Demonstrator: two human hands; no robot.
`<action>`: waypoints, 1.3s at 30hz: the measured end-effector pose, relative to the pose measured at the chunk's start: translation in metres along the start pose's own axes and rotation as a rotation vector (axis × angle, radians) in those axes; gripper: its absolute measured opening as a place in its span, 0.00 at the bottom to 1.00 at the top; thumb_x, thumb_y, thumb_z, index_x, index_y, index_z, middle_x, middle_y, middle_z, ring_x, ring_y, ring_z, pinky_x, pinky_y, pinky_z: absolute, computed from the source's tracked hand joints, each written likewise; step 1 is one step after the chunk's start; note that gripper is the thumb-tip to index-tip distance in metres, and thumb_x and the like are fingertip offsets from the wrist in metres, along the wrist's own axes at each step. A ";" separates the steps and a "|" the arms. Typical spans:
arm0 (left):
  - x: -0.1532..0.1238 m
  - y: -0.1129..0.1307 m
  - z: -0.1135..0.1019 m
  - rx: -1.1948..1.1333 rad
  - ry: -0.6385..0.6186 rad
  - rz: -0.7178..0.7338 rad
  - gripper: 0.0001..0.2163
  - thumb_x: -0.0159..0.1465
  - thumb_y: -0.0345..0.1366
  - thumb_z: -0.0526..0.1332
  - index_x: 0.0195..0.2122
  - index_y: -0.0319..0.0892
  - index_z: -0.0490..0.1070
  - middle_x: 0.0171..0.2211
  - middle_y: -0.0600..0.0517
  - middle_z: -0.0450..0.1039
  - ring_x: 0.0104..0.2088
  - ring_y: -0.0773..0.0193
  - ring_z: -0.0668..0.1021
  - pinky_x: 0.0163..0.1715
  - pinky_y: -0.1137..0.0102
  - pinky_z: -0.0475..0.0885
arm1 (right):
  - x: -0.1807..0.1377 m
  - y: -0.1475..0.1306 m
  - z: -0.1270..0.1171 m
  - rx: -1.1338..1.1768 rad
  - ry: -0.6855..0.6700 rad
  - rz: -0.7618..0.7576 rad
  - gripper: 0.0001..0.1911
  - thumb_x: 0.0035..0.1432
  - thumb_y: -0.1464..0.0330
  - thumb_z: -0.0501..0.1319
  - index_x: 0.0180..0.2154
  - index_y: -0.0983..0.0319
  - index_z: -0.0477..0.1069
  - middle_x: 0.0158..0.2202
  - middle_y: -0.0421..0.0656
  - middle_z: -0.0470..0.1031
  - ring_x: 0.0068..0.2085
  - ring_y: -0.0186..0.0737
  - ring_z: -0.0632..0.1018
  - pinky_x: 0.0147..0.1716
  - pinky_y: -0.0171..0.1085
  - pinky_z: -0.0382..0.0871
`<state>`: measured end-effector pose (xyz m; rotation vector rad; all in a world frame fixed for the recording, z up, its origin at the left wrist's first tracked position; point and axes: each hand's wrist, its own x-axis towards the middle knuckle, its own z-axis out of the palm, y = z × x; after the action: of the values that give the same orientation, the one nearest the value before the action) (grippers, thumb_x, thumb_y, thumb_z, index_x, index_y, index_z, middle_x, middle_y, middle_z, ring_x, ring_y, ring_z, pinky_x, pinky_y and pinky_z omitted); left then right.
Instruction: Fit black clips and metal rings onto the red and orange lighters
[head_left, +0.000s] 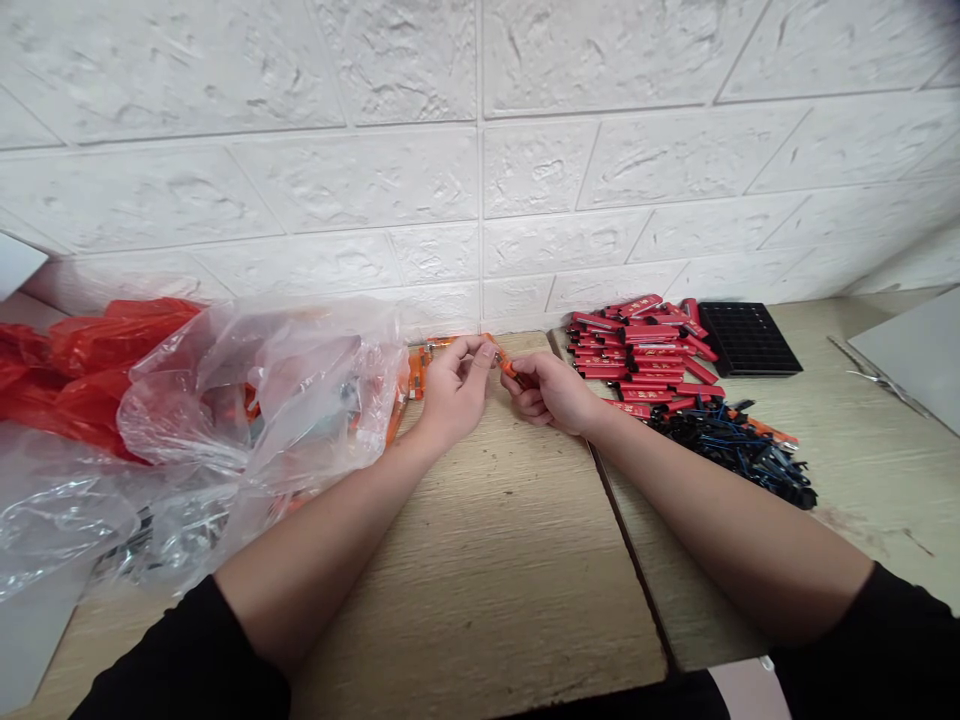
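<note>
My left hand (454,385) and my right hand (551,392) meet over the far part of the wooden table (495,560). Both pinch the same small orange piece (501,361), the left with thumb and fingers closed on its left end, the right curled around its right end. A few more orange pieces (417,372) lie just left of my left hand, near the wall. A stack of red finished pieces (645,350) sits right of my right hand, with a heap of black and blue parts (739,445) in front of it.
A clear plastic bag (247,400) with orange parts inside spreads over the left of the table, red bags (82,360) behind it. A black grid tray (746,340) lies at the back right. A grey sheet (911,355) lies far right. A seam (622,520) divides two tabletops.
</note>
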<state>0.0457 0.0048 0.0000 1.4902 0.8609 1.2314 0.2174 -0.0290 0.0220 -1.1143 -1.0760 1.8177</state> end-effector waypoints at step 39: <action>0.014 0.008 -0.002 -0.417 -0.024 -0.406 0.12 0.64 0.40 0.69 0.29 0.39 0.71 0.27 0.53 0.71 0.18 0.74 0.66 0.17 0.73 0.55 | -0.001 0.004 0.004 0.002 -0.021 -0.086 0.14 0.62 0.61 0.60 0.27 0.58 0.61 0.21 0.30 0.44 0.21 0.28 0.45 0.17 0.30 0.40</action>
<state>0.0460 0.0158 0.0117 0.9398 0.7843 1.0088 0.2134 -0.0323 0.0199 -1.0339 -1.1168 1.7661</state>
